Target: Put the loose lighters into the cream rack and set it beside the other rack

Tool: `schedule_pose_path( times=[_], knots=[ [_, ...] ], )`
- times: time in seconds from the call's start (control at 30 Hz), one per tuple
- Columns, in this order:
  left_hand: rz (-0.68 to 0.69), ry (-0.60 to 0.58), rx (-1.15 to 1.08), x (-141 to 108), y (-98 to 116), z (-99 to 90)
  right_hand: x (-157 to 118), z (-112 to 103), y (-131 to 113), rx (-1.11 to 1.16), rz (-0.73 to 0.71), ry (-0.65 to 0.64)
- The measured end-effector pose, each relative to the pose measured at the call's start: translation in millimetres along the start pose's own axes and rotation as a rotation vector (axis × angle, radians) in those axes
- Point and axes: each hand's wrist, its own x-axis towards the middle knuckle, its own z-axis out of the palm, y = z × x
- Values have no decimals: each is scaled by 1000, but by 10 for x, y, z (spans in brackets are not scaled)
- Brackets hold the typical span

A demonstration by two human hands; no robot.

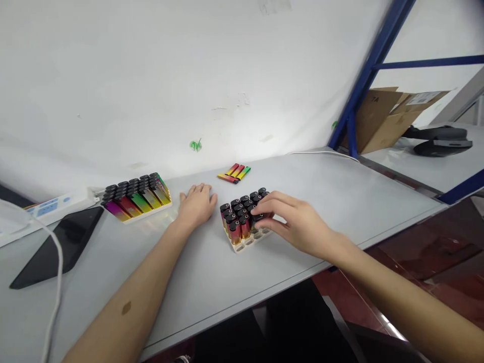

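Toward the middle of the table stands a pale tray [238, 248] with holes, holding several upright lighters [235, 233] with black tops and red-to-gold bodies. My right hand [293, 219] reaches over its right side, with thumb and fingertips closed on the black top of a lighter [258, 219]. That lighter's lower part is largely hidden. Some holes along the tray's near edge hold nothing. My left hand [196, 204] lies palm down on the table, fingers spread and holding nothing, between this tray and a second tray [149, 214] packed with colourful lighters [138, 196].
Several loose lighters [235, 172] lie near the wall. On the left are a black tablet [62, 247], a white power strip [62, 205] and a white cable [59, 267]. A blue metal frame [365, 80] and cardboard boxes [389, 121] stand at the right.
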Motion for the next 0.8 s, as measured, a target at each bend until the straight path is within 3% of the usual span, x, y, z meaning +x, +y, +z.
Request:
schedule_pose_path(
  times=[0.23, 0.37, 0.5, 0.57, 0.63, 0.8],
  knots=[
    [-1, -8, -15, -7, 5, -17, -34, 113, 102, -36, -21, -41],
    [-4, -17, -24, -12, 17, -21, 40, 53, 53, -162, -27, 8],
    [2, -16, -27, -18, 26, -24, 340, -54, 130, -156, -28, 135],
    [-1, -14, -24, -20, 28, -29, 555, -54, 319, -144, 27, 200],
    [-8, -18, -21, -21, 26, -36, 743, 17, 615, -143, 166, 179],
    [-14, -34, -31, -22, 17, -32, 834, 387, 1396, -305, 464, -121]
  ],
)
